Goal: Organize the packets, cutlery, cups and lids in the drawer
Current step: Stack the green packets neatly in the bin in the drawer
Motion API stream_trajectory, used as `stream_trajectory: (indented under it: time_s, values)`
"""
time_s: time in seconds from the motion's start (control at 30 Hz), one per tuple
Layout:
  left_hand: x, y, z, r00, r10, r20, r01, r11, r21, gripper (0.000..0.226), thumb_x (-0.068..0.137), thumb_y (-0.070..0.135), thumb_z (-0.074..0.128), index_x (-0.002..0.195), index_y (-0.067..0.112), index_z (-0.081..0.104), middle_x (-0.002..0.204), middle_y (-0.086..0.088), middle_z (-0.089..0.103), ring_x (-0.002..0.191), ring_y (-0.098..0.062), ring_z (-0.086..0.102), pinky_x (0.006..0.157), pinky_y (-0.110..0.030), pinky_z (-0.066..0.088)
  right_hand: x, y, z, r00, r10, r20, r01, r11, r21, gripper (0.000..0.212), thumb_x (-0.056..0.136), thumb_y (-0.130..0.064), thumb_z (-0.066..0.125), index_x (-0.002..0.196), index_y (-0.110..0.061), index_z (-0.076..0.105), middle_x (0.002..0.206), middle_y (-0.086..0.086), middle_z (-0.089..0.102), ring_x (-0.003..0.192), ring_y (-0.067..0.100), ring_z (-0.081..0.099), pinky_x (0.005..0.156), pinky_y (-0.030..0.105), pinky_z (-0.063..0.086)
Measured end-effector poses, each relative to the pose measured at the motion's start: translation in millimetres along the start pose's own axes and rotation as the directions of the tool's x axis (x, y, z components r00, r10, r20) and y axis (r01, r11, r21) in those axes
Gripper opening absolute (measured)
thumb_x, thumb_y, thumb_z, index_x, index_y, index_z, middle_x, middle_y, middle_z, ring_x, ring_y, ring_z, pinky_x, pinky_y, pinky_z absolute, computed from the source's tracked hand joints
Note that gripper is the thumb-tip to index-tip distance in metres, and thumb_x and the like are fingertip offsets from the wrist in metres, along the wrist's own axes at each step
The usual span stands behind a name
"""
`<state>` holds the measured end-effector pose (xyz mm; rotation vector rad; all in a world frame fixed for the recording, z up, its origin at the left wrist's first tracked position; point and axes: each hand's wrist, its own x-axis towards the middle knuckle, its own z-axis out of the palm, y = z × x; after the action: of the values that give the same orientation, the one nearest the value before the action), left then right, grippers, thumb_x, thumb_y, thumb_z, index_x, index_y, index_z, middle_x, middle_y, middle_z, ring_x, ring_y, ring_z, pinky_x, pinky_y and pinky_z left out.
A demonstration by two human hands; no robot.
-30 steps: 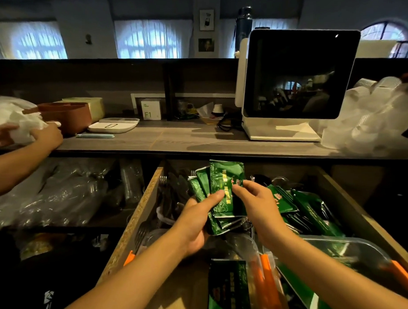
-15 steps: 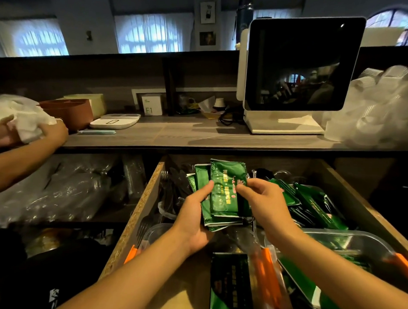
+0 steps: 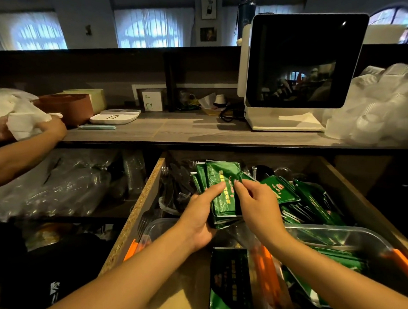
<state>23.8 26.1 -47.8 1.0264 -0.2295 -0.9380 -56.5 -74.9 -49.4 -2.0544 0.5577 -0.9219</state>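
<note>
A stack of green packets (image 3: pixel 220 181) is held upright over the open wooden drawer (image 3: pixel 140 209). My left hand (image 3: pixel 200 212) grips the stack from the left and below, its thumb lying across the front packet. My right hand (image 3: pixel 255 203) pinches the stack's right edge. More green packets (image 3: pixel 304 197) lie loose in the drawer to the right. Black plastic cutlery (image 3: pixel 176 183) fills the drawer's back left. A clear plastic tub (image 3: pixel 344 239) with green packets in it sits at the front right.
Another person's hands (image 3: pixel 47 129) hold white paper at the counter's left end. A white screen terminal (image 3: pixel 299 70) and bagged clear cups (image 3: pixel 377 106) stand on the counter. Bagged clear cups (image 3: pixel 61 189) lie on the shelf left of the drawer.
My hands have squared the fanned packets into a tighter stack and lowered it slightly toward the drawer. The other person's hands moved a little to the right with the paper.
</note>
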Motion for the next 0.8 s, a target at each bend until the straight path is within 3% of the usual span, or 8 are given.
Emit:
stream_trajectory:
  time_s: [0.13,0.3,0.4,0.5,0.67,0.7,0.73,0.8]
  values:
    - [-1,0,-2,0.999,-0.018,0.044,0.017,1.000,0.020,0.059,0.074,0.027,0.073,0.127,0.004,0.066,0.131,-0.027,0.062,0.111,-0.040,0.065,0.088,-0.046,0.057,-1,-6,0,0.999,0.016,0.033,-0.016,1.000,0.027,0.039,0.101,-0.026,0.049,0.064,-0.018,0.042,0.070,-0.001,0.042,0.065,0.008,0.038,0.058,0.019,0.030]
    - [-1,-3,3,0.999,-0.029,-0.046,0.032,0.997,0.065,0.106,0.053,0.053,0.092,0.140,0.012,0.049,0.123,-0.023,0.068,0.104,-0.040,0.071,0.082,-0.053,0.059,0,-8,3,0.989,0.096,0.114,-0.117,0.973,0.198,0.033,0.101,-0.023,0.049,0.073,-0.006,0.053,0.069,0.006,0.050,0.064,0.015,0.044,0.060,0.029,0.034]
    - [1,-3,1,1.000,-0.014,0.012,0.013,0.999,0.031,0.085,0.067,0.053,0.084,0.136,0.011,0.056,0.120,-0.021,0.070,0.107,-0.040,0.069,0.092,-0.056,0.056,7,-6,-4,0.995,0.092,0.046,-0.101,0.958,0.270,0.042,0.097,-0.022,0.057,0.062,-0.002,0.046,0.057,0.013,0.033,0.055,0.013,0.031,0.053,0.028,0.024]
    - [-3,-2,3,0.998,-0.006,0.056,0.005,0.999,0.035,0.062,0.076,0.042,0.072,0.127,0.008,0.066,0.122,-0.023,0.068,0.113,-0.041,0.066,0.100,-0.056,0.051,9,-2,-9,0.994,0.096,0.058,-0.111,0.929,0.352,0.050,0.094,-0.029,0.062,0.069,0.012,0.049,0.061,0.025,0.042,0.061,0.019,0.037,0.061,0.030,0.031]
    - [-5,-3,3,0.999,0.038,0.026,-0.040,0.993,0.108,0.068,0.074,0.025,0.082,0.133,0.003,0.056,0.122,-0.025,0.068,0.109,-0.041,0.068,0.090,-0.052,0.058,3,-7,-4,0.986,0.120,0.114,-0.155,0.916,0.369,0.042,0.100,-0.032,0.049,0.075,0.001,0.054,0.071,0.016,0.048,0.067,0.027,0.044,0.066,0.042,0.037]
    - [-5,-6,4,0.999,0.052,0.007,-0.053,0.989,0.140,0.071,0.074,0.028,0.083,0.133,0.004,0.052,0.121,-0.022,0.068,0.107,-0.038,0.069,0.090,-0.052,0.058,1,-7,-3,0.982,0.122,0.142,-0.166,0.922,0.350,0.037,0.103,-0.032,0.043,0.087,-0.004,0.062,0.084,0.012,0.060,0.082,0.029,0.056,0.076,0.043,0.043]
    - [-6,-9,6,0.997,0.072,-0.021,-0.067,0.984,0.168,0.072,0.075,0.034,0.084,0.129,0.006,0.047,0.122,-0.019,0.067,0.108,-0.033,0.069,0.092,-0.051,0.057,-2,-10,-1,0.972,0.160,0.175,-0.211,0.920,0.331,0.036,0.104,-0.034,0.039,0.111,-0.010,0.065,0.113,0.002,0.065,0.110,0.025,0.057,0.094,0.038,0.042]
    - [-9,-12,10,0.988,0.145,-0.051,-0.132,0.970,0.203,0.078,0.069,0.051,0.084,0.125,0.015,0.043,0.125,-0.010,0.063,0.113,-0.024,0.065,0.096,-0.048,0.054,-5,-8,1,0.938,0.253,0.238,-0.319,0.897,0.305,0.050,0.105,-0.040,0.034,0.149,-0.018,0.038,0.154,-0.006,0.034,0.145,0.013,0.027,0.107,0.023,0.022]
